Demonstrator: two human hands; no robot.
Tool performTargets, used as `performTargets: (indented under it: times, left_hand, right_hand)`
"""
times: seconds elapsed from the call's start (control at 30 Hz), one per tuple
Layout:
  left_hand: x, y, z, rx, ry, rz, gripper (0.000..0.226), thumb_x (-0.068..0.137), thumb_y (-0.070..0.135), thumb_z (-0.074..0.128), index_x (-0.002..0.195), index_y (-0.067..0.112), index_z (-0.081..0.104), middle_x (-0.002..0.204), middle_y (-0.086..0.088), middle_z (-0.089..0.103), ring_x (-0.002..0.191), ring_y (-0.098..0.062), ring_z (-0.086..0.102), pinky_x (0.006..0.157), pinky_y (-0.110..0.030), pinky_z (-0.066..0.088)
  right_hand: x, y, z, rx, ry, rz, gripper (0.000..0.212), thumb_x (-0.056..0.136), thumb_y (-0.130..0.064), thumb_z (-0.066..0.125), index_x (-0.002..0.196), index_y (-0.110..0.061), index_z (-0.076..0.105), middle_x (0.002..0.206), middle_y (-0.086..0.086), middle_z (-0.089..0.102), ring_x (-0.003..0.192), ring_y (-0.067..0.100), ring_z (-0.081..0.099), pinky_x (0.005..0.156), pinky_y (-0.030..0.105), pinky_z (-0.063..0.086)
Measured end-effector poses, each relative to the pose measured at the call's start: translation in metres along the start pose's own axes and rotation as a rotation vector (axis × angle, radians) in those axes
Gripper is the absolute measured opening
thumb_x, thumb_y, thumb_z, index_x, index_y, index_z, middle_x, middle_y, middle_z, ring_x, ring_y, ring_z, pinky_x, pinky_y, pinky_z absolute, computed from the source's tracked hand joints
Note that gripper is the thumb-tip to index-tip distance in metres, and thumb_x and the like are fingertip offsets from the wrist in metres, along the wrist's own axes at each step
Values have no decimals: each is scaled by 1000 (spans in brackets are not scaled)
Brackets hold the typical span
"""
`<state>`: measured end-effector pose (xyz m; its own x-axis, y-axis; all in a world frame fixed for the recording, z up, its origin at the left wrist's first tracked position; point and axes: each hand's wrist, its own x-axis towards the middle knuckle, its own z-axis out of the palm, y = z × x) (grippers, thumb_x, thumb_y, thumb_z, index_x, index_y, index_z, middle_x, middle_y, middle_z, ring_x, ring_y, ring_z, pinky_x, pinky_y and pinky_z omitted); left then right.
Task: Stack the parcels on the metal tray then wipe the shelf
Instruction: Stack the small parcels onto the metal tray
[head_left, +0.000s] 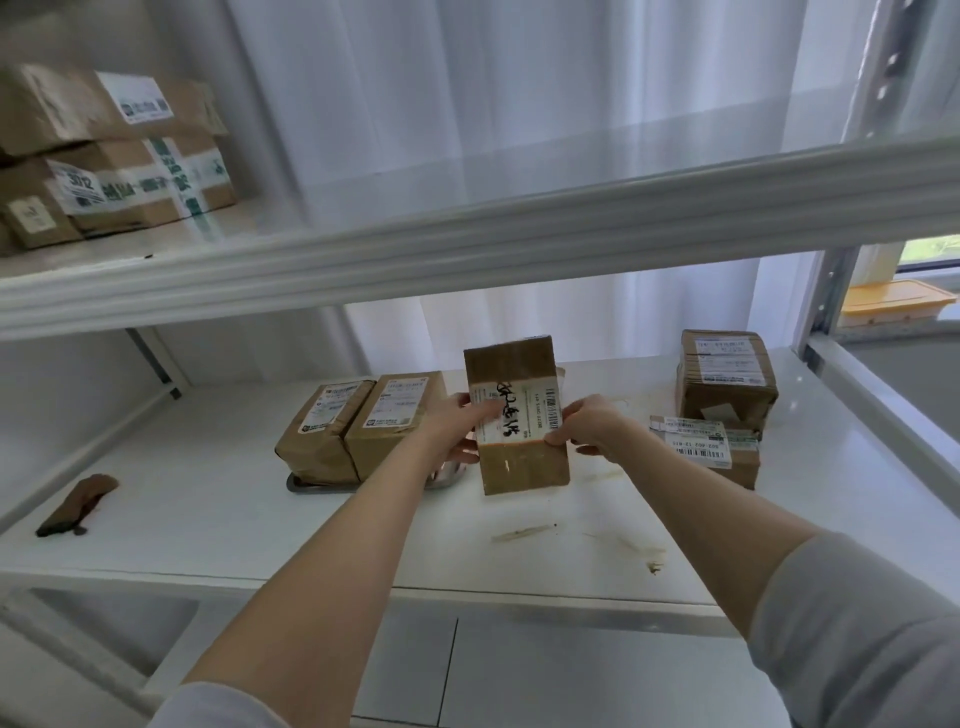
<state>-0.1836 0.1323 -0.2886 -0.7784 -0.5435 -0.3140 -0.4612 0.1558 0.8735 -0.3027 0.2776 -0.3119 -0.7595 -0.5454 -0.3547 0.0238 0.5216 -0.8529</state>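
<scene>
A white shelf (208, 493) streaked with brown smudges (522, 532) stands before sheer curtains (467, 104). The left hand (452, 426) and right hand (587, 423) grip a labelled parcel (519, 457) by its sides, just right of the metal tray (306, 486) bearing two parcels (324, 431). Two stacked boxes (727, 379) sit at right, and a brown cloth (78, 504) lies at left.
</scene>
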Motion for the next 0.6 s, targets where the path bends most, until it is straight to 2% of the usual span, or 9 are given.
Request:
performTargets:
  times: [0.17, 0.23, 0.3, 0.37, 0.47, 0.53, 0.6]
  left_hand:
    - [-13, 18, -1, -94, -72, -24, 87, 68, 82, 44, 127, 18, 48, 133, -15, 55, 124, -40, 50, 102, -57, 41]
    - [-13, 22, -3, -167, -92, -53, 110, 53, 91, 37, 134, 18, 43, 136, -20, 51, 126, -42, 47, 103, -60, 39]
    - [-10, 23, -5, -234, -85, -84, 114, 51, 93, 32, 135, 16, 42, 133, -22, 53, 124, -43, 49, 102, -61, 40]
    - [-10, 23, -4, -275, -71, -76, 92, 67, 87, 32, 123, 16, 48, 121, -20, 59, 118, -41, 54, 98, -58, 45]
    - [-8, 24, -2, -330, -75, -21, 48, 89, 63, 43, 98, 17, 53, 101, -16, 62, 98, -36, 61, 93, -53, 50]
    - [-8, 23, -2, -397, -65, -1, 33, 93, 47, 48, 94, 15, 52, 97, -17, 62, 92, -36, 63, 92, -53, 51]
    - [-7, 21, -5, -436, -61, 27, 21, 94, 36, 48, 94, 15, 52, 94, -15, 60, 91, -37, 64, 90, -52, 52]
  right_hand:
    - [-2, -3, -4, -6, 74, -17, 23, 82, -5, 71, 102, -9, 60, 109, 7, 64, 105, 24, 60, 86, 30, 54]
    - [-3, -3, -5, 12, 73, -15, 22, 83, -2, 70, 102, -8, 59, 109, 8, 64, 106, 24, 60, 85, 29, 55]
    - [-3, -2, -5, 33, 59, -12, 21, 84, 0, 68, 101, -8, 58, 108, 9, 64, 104, 23, 60, 83, 28, 54]
    - [-3, -2, -4, 50, 43, -6, 18, 87, 1, 65, 101, -7, 58, 107, 10, 64, 101, 22, 60, 80, 27, 54]
    - [-1, -1, -5, 112, 35, 0, 14, 93, 0, 54, 105, -6, 59, 106, 11, 65, 89, 19, 61, 77, 27, 54]
    - [-3, -1, -7, 179, 26, 14, 15, 97, -5, 47, 104, -7, 61, 96, 9, 64, 78, 17, 59, 74, 28, 55]
    - [-4, -1, -9, 212, 25, 50, 18, 100, -16, 46, 101, -7, 62, 95, 9, 60, 71, 19, 61, 72, 31, 57]
